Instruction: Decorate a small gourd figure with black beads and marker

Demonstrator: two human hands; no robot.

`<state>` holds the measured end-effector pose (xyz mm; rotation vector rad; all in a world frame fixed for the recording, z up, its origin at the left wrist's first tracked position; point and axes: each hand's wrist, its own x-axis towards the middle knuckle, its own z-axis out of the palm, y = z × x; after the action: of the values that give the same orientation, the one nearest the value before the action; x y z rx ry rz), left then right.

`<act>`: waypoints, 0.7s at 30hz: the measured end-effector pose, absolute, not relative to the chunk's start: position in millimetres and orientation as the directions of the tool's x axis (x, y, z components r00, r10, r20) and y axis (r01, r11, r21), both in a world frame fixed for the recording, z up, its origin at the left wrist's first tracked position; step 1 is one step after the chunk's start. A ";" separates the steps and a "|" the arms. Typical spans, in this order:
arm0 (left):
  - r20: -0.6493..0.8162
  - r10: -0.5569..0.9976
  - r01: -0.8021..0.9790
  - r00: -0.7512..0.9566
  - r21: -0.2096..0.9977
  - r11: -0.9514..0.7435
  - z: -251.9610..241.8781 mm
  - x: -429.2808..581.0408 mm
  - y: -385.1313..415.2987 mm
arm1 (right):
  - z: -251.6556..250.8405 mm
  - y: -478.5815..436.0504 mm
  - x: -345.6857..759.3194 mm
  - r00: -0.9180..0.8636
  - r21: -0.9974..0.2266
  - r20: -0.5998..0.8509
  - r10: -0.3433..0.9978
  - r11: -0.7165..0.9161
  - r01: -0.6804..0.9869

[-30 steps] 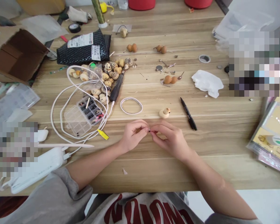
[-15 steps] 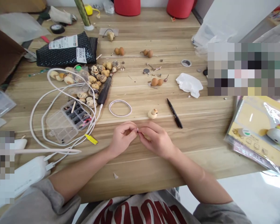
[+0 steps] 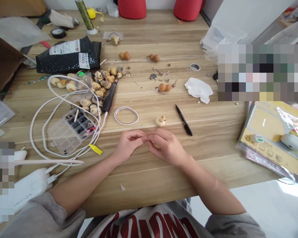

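Observation:
Fingertip to fingertip, my left hand [image 3: 129, 144] and my right hand [image 3: 167, 146] meet above the near part of the wooden table. Both are closed in a pinch on something tiny and pale between them, too small to name. Just beyond my right hand sits a small cream gourd [image 3: 160, 121] with a duck-like head and beak. To its right lies a black marker pen [image 3: 184, 120]. A pale ring of cord or tape [image 3: 126, 115] lies flat beyond my left hand.
On the left are a looped white cable [image 3: 44, 127], a compartment box of small parts [image 3: 64, 140], a pile of speckled gourds [image 3: 105, 83] and a black rotary tool [image 3: 110, 97]. Brown gourds [image 3: 162, 87], small metal bits [image 3: 164, 73] and crumpled white paper [image 3: 198, 89] lie farther back.
Both hands stay pinched together at nearly the same spot, with slight finger movement. The whole view has shifted a little; the things on the table have not moved.

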<state>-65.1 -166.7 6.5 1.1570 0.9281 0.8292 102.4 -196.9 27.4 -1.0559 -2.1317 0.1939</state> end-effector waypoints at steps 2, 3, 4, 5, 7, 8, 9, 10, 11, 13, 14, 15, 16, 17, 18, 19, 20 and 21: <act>-0.273 0.868 -0.108 0.414 0.933 0.344 7.4 -63.7 -166.4 | 28.8 -196.3 105.0 -0.419 -0.412 0.541 0.729 0.664 0.624; -0.323 0.849 -0.118 0.418 0.907 0.404 8.6 -62.8 -166.3 | 29.5 -196.1 106.2 -0.436 -0.402 0.533 0.725 0.670 0.624; -0.367 0.830 -0.124 0.419 0.883 0.453 10.0 -62.1 -166.3 | 30.1 -196.0 107.3 -0.454 -0.390 0.525 0.720 0.678 0.623; -0.401 0.815 -0.128 0.418 0.862 0.490 11.5 -61.4 -166.2 | 30.7 -195.8 108.3 -0.473 -0.378 0.516 0.714 0.686 0.622; -0.441 0.794 -0.129 0.418 0.836 0.533 13.9 -60.8 -165.9 | 32.1 -195.3 109.8 -0.504 -0.356 0.505 0.701 0.701 0.618; -0.449 0.789 -0.127 0.419 0.832 0.541 14.5 -60.8 -165.7 | 32.9 -195.0 110.3 -0.516 -0.347 0.502 0.694 0.708 0.614; -0.452 0.787 -0.123 0.421 0.831 0.543 14.6 -61.0 -165.5 | 33.7 -194.7 110.8 -0.525 -0.340 0.502 0.687 0.715 0.611; -0.451 0.785 -0.120 0.424 0.831 0.543 14.4 -61.2 -165.2 | 34.5 -194.4 111.1 -0.532 -0.334 0.503 0.681 0.720 0.608; -0.448 0.784 -0.116 0.429 0.833 0.540 13.9 -61.5 -165.1 | 35.2 -194.0 111.2 -0.537 -0.330 0.501 0.678 0.724 0.606; -0.434 0.786 -0.112 0.441 0.842 0.528 12.3 -61.9 -164.8 | 36.2 -193.6 111.4 -0.545 -0.326 0.499 0.673 0.729 0.602; -0.422 0.788 -0.112 0.447 0.848 0.518 11.4 -62.1 -164.8 | 36.4 -193.5 111.4 -0.547 -0.325 0.498 0.672 0.730 0.601; -0.410 0.791 -0.113 0.453 0.854 0.507 10.5 -62.3 -164.8 | 36.4 -193.4 111.4 -0.548 -0.325 0.497 0.673 0.730 0.602; -0.398 0.795 -0.114 0.458 0.861 0.496 9.8 -62.5 -164.7 | 36.3 -193.5 111.3 -0.546 -0.326 0.498 0.674 0.729 0.602; -0.387 0.797 -0.115 0.463 0.866 0.487 9.2 -62.7 -164.7 | 36.1 -193.6 111.3 -0.543 -0.328 0.499 0.675 0.727 0.603; -0.378 0.798 -0.116 0.468 0.869 0.480 8.8 -62.9 -164.6 | 35.9 -193.8 111.3 -0.541 -0.330 0.500 0.676 0.726 0.603; -0.372 0.799 -0.117 0.473 0.872 0.475 8.7 -63.2 -164.5 | 35.6 -194.0 111.4 -0.539 -0.332 0.500 0.678 0.725 0.604; -0.367 0.798 -0.116 0.479 0.874 0.472 8.8 -63.4 -164.3 | 35.3 -194.2 111.4 -0.538 -0.334 0.501 0.678 0.725 0.603; -0.362 0.797 -0.116 0.483 0.876 0.468 9.0 -63.7 -164.1 | 35.1 -194.3 111.4 -0.537 -0.335 0.501 0.679 0.724 0.603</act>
<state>-63.7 -164.1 9.0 0.9106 0.8907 0.6614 111.4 -194.3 35.1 -0.9665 -2.3077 0.1610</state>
